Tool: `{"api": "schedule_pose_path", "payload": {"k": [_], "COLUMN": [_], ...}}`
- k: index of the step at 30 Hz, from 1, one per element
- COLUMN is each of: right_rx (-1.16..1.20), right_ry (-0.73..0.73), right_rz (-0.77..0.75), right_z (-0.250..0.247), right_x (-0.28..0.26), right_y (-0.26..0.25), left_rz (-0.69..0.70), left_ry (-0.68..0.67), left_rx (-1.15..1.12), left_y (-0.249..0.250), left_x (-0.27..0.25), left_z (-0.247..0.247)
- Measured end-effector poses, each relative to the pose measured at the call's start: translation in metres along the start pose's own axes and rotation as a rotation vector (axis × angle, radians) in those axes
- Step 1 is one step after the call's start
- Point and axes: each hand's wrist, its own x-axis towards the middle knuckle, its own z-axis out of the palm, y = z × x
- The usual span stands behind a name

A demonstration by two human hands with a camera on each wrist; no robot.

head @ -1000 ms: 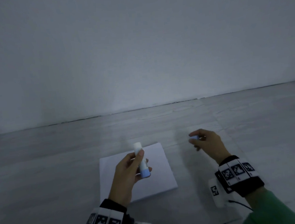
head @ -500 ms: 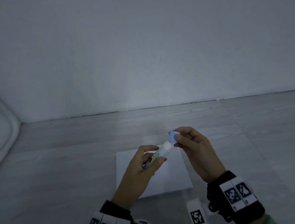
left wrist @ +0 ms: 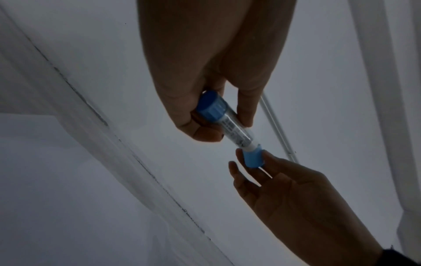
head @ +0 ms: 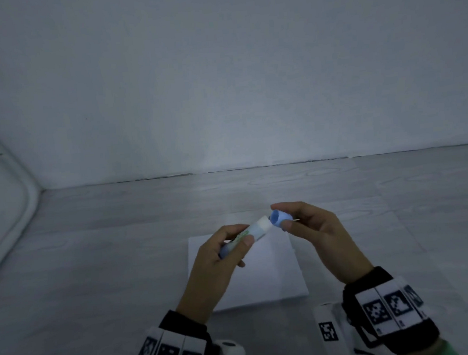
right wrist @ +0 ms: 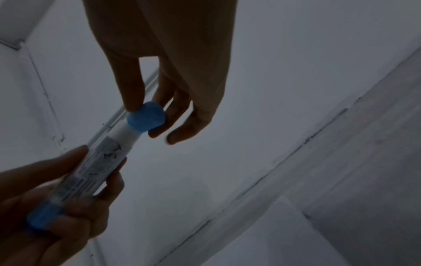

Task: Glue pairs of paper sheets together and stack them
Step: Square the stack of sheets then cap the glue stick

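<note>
Now the left hand [head: 219,259] grips the white glue stick with blue base [head: 248,233] tilted toward the right hand [head: 312,230], which pinches the small blue plastic cap [head: 280,218] at its tip, likely recapping; the white paper sheets [head: 277,274] lie below on the tabletop [head: 94,272].

My left hand [head: 219,258] hides part of the paper sheet [head: 271,272]; the glue stick [right wrist: 91,171] label print blurs unreadable.
</note>
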Motion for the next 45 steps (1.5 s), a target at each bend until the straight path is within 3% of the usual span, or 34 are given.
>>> {"api": "schedule_pose_path", "payload": {"k": [12,18,25,29,37,45], "right_rx": [-0.087,-0.183,-0.165,-0.143,0.004,0.090], "right_ry": [-0.134,-0.216,-0.198,-0.164,-0.098,-0.099], "right_rz": [-0.020,-0.086,-0.199,-0.156,-0.027,0.077], "right_z": [-0.012,-0.010,-0.006,-0.006,-0.004,-0.005], "right_x": [0.004,0.000,-0.002,-0.001,-0.013,-0.023], "right_y": [-0.024,-0.044,-0.066,-0.062,-0.031,-0.003], "left_rz": [0.060,0.040,0.169,0.166,0.271,0.293], "left_ry": [-0.058,-0.165,-0.197,-0.181,-0.191,-0.277], "left_rx": [0.134,0.035,0.085,0.117,0.419,0.438], "left_y": [0.004,0.024,0.050,0.055,0.047,0.025], "left_x": [0.007,0.004,0.007,0.006,0.005,0.001], "left_z": [-0.004,-0.009,-0.018,-0.013,-0.009,-0.004]}}
